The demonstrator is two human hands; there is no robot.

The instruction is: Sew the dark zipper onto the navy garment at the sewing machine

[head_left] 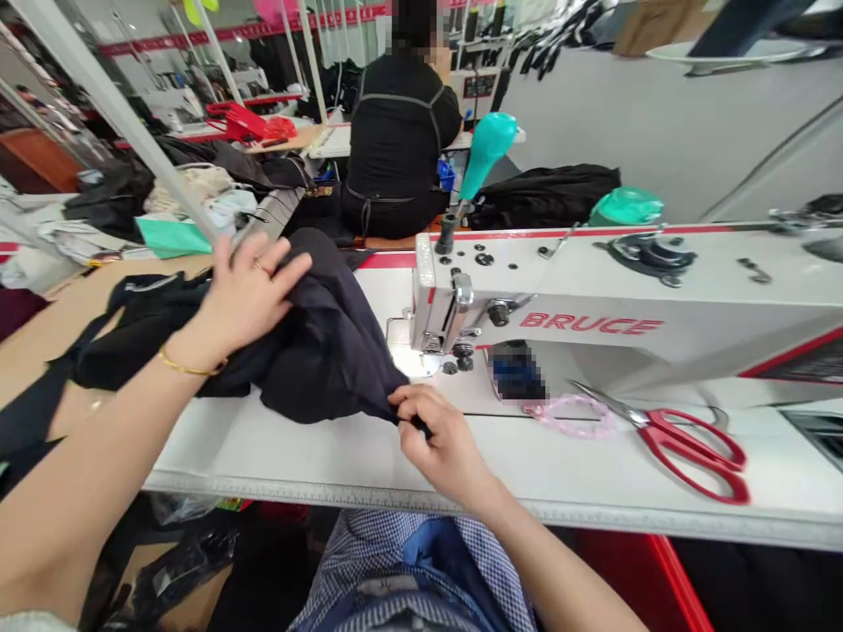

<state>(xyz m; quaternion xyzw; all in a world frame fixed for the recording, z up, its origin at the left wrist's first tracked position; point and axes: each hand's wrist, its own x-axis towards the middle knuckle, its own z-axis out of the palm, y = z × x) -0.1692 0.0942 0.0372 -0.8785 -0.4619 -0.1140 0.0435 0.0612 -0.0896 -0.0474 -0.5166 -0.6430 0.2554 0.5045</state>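
A piece of black fabric (322, 351) lies bunched on the white sewing table, left of the needle area of a sewing machine (540, 281) marked BRUCE. My right hand (441, 439) pinches the fabric's right corner, just in front of the presser foot. Over the fabric's upper left side is my left hand (254, 285), its fingers spread and the palm turned down; whether it presses on the cloth I cannot tell. More black cloth (145, 333) trails off to the left beneath my left forearm.
Red-handled scissors (691, 448) and a pink beaded loop (580, 417) lie under the machine arm. A teal-handled tool (487, 154) stands upright on the machine head. Behind it, a person in black (401, 132) sits facing away. A white pole (125, 114) slants at the upper left.
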